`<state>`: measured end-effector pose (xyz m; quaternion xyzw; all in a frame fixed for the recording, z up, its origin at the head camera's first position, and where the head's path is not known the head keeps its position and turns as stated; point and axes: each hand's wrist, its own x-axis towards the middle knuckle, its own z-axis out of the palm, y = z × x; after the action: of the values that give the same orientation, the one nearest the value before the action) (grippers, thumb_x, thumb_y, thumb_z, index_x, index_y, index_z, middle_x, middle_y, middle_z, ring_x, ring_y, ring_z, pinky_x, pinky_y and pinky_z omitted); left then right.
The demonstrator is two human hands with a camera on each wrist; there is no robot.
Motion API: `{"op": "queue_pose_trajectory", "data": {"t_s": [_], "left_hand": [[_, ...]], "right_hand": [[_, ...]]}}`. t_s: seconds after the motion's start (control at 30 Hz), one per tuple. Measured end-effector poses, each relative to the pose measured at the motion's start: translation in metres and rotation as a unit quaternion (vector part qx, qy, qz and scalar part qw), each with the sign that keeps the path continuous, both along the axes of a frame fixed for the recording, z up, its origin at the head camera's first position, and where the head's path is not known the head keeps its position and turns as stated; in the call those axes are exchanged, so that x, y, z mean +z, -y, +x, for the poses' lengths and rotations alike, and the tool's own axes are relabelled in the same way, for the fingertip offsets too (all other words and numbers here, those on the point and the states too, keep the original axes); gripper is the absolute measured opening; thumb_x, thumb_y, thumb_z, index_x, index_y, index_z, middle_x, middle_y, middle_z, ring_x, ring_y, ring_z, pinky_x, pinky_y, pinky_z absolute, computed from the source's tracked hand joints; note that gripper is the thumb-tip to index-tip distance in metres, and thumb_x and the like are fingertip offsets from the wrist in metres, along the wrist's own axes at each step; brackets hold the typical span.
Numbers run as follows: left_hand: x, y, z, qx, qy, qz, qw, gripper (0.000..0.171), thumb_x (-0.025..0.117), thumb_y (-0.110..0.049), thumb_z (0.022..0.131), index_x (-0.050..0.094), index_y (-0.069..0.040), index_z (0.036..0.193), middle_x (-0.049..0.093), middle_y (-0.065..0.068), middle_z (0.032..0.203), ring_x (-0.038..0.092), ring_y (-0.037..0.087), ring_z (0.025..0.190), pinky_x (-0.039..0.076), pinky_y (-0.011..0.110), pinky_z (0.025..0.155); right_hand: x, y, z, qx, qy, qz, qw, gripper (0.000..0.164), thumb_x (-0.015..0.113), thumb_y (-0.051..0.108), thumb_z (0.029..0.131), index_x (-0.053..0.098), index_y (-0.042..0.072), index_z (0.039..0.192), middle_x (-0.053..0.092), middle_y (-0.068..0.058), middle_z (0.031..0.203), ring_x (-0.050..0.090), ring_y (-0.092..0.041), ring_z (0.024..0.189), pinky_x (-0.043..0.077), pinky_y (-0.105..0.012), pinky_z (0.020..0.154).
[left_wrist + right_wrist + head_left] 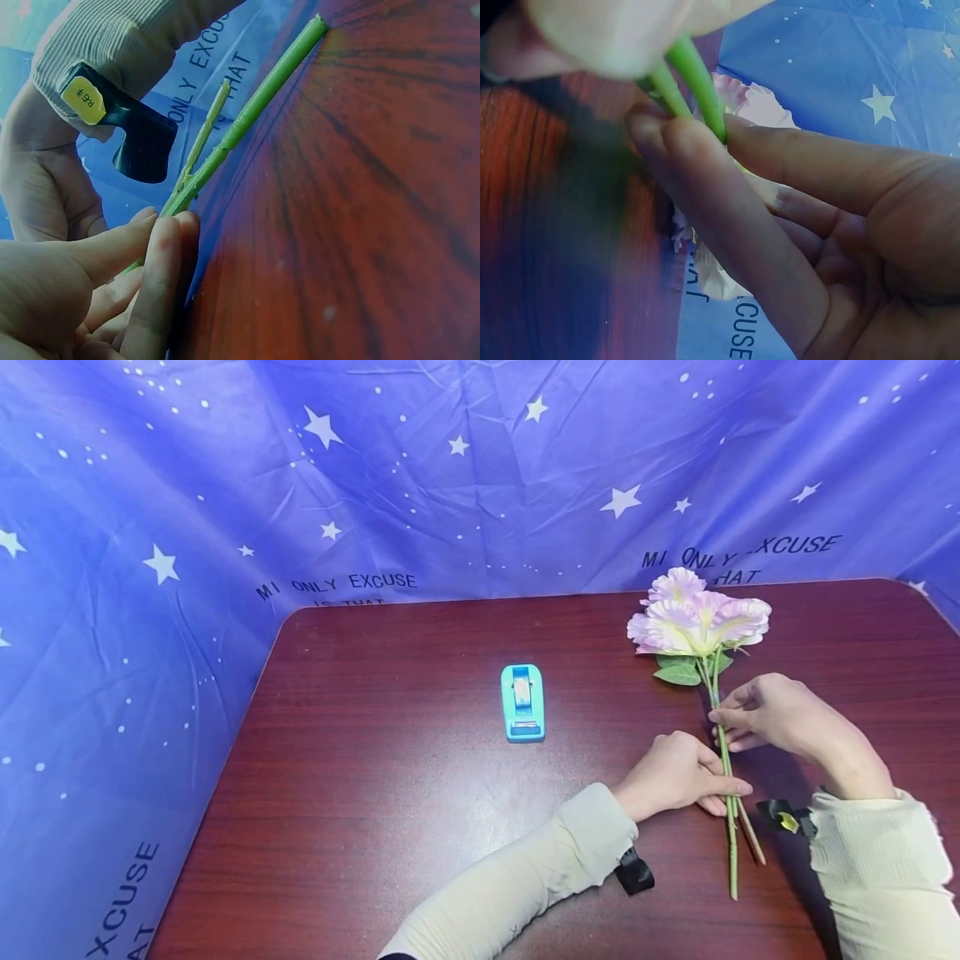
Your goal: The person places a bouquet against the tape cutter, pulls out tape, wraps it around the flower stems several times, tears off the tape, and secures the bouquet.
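Pink and cream artificial flowers (701, 618) with green leaves (678, 671) lie toward the back right of the table, in the head view. Their green stems (731, 852) run together toward the front and spread slightly at the cut ends. My left hand (678, 772) pinches the stems low down between thumb and fingers. Higher up, below the leaves, my right hand (780, 718) pinches them too. In the left wrist view the two stem ends (262, 90) stick out past the left fingertips. The right wrist view shows two stems (697, 82) between the right thumb and fingers.
A light-blue tape dispenser (522, 702) stands left of the flowers on the dark red wooden table (375, 735). Blue star-printed cloth (450, 485) hangs behind and to the left of the table. Black straps with small devices (786, 818) sit at both wrists.
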<state>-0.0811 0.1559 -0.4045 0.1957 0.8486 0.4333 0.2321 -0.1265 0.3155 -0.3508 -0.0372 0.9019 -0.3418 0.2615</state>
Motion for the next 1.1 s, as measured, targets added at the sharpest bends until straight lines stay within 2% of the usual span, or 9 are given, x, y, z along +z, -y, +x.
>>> {"op": "queue_pose_trajectory", "data": {"t_s": [0.23,0.43,0.8,1.1], "left_hand": [[-0.0022,0.0,-0.0005,0.02,0.025,0.025,0.9992,0.017,0.079,-0.034,0.084,0.078,-0.02,0.073,0.066,-0.012,0.052,0.057,-0.011,0.045,0.044,0.008,0.058],[-0.0009,0.0,0.0006,0.031,0.044,0.041,0.9977,0.018,0.08,-0.032,0.083,0.077,-0.018,0.072,0.066,-0.009,0.051,0.058,-0.009,0.044,0.043,0.004,0.061],[-0.0012,0.001,0.0005,0.027,0.028,0.031,0.9988,0.021,0.079,-0.036,0.084,0.076,-0.021,0.07,0.064,-0.011,0.05,0.057,-0.011,0.045,0.043,0.005,0.06],[-0.0013,0.0016,0.0008,0.024,0.017,0.025,0.9993,0.021,0.078,-0.038,0.084,0.077,-0.021,0.07,0.064,-0.012,0.05,0.057,-0.012,0.045,0.042,0.004,0.06]], "right_hand": [[0.0002,0.0001,0.0003,-0.002,-0.003,0.001,1.0,0.031,0.057,0.007,0.099,0.06,-0.023,0.108,0.073,-0.009,0.082,0.072,-0.014,0.069,0.06,-0.032,0.066],[0.0006,-0.0022,0.0011,0.004,-0.011,0.018,1.0,0.034,0.058,0.012,0.099,0.062,-0.02,0.111,0.074,-0.01,0.082,0.073,-0.014,0.069,0.059,-0.031,0.066],[0.0042,-0.0026,0.0016,0.015,-0.027,0.055,0.998,0.034,0.06,0.017,0.099,0.066,-0.016,0.109,0.075,-0.011,0.08,0.074,-0.016,0.069,0.059,-0.035,0.069],[0.0043,-0.0015,0.0017,0.009,-0.023,0.05,0.998,0.032,0.06,0.016,0.099,0.068,-0.015,0.105,0.075,-0.01,0.077,0.073,-0.017,0.068,0.059,-0.034,0.067]]}}
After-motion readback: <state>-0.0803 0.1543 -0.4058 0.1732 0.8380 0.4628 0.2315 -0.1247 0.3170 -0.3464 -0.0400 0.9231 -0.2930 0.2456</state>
